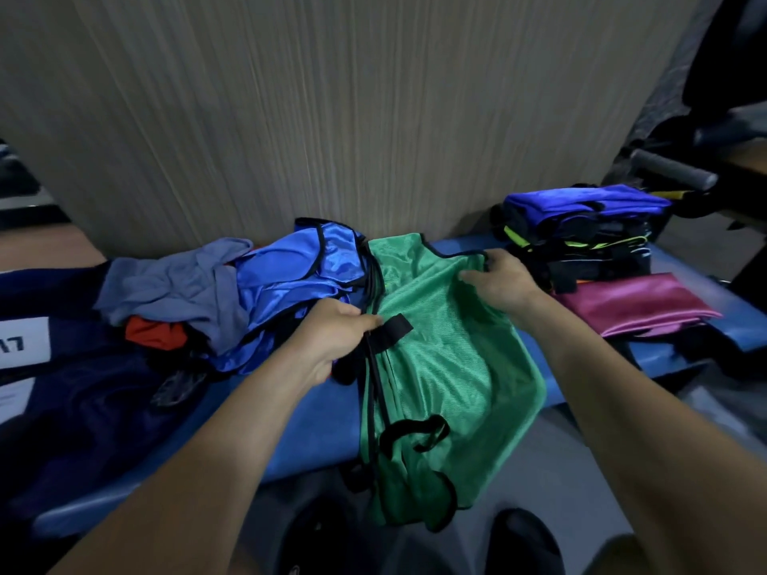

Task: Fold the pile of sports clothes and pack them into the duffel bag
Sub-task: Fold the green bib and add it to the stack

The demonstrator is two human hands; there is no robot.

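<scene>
A green mesh bib with black trim lies lengthwise across the blue bench, its lower end hanging over the front edge. My left hand pinches its left edge by a black strap. My right hand grips the bib's upper right corner. To the left sits a loose pile: a blue satin bib, a grey shirt and an orange-red garment. A dark navy duffel bag with white labels fills the far left.
A stack of folded clothes, blue on top, stands at the right of the bench, with a folded magenta piece in front of it. A wood-grain panel rises behind the bench. Dark shoes show on the floor below.
</scene>
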